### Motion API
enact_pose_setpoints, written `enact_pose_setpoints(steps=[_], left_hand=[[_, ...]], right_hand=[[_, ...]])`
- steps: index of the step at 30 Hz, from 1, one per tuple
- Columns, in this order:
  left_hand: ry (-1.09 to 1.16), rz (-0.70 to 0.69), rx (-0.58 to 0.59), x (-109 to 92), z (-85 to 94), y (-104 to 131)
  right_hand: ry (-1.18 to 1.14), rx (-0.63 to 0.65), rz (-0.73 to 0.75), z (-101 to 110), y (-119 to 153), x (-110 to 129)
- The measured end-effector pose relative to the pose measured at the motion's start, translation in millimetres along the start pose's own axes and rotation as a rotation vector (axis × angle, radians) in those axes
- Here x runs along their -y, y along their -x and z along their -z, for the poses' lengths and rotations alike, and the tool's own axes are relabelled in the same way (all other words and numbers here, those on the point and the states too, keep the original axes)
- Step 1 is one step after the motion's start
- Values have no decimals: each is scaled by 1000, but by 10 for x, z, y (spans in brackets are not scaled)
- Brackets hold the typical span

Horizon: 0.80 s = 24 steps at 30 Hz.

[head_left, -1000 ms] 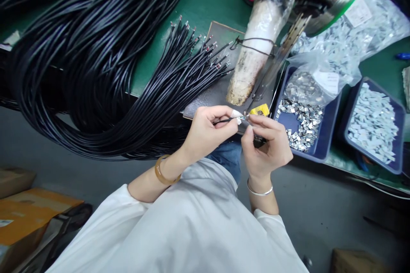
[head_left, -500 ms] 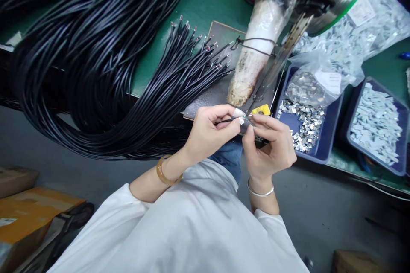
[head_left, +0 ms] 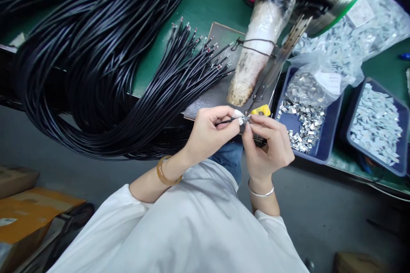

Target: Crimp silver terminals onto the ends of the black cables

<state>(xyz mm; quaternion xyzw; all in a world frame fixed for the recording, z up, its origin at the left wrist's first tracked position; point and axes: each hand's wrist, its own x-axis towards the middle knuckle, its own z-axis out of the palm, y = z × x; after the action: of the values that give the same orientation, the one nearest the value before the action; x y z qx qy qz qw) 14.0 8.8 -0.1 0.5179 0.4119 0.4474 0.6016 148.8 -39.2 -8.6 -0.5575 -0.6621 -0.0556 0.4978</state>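
My left hand point(head_left: 214, 130) pinches a black cable point(head_left: 228, 120) close to its stripped end, with white wrapping on the thumb and index fingertips. Meeting it from the other side, my right hand point(head_left: 268, 140) has thumb and fingertips closed at the cable's tip. What sits between those right fingertips is too small to make out, perhaps fine wires or a tiny metal piece. Just beyond the fingers lies a yellow block point(head_left: 261, 110) on the dark plate. A large bundle of black cables point(head_left: 173, 81) with stripped ends rests to the left of my hands.
A plastic-wrapped machine arm point(head_left: 253, 51) slopes down beyond my hands, beside a green-rimmed spool point(head_left: 355, 4). On the right, a blue tray point(head_left: 322, 149) holds small metal pieces, and another tray point(head_left: 355, 140) holds pale pieces. Cardboard boxes point(head_left: 38, 209) stand at lower left.
My right thumb and fingertips have drawn together at the cable's tip, and the right hand has shifted slightly left. The left hand stays nearly still on the cable.
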Motion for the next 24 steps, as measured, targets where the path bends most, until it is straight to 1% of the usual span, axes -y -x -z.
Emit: enact_pose_setpoints(steps=[6, 17, 24], left_hand=[[26, 6, -3, -42, -17, -4], [-5, 24, -9, -19, -9, 8], [-43, -13, -4, -50, -8, 5]], right_hand=[[-5, -27, 1, 1, -23, 36], [12, -6, 8, -4, -1, -12], [22, -18, 8, 1, -23, 9]])
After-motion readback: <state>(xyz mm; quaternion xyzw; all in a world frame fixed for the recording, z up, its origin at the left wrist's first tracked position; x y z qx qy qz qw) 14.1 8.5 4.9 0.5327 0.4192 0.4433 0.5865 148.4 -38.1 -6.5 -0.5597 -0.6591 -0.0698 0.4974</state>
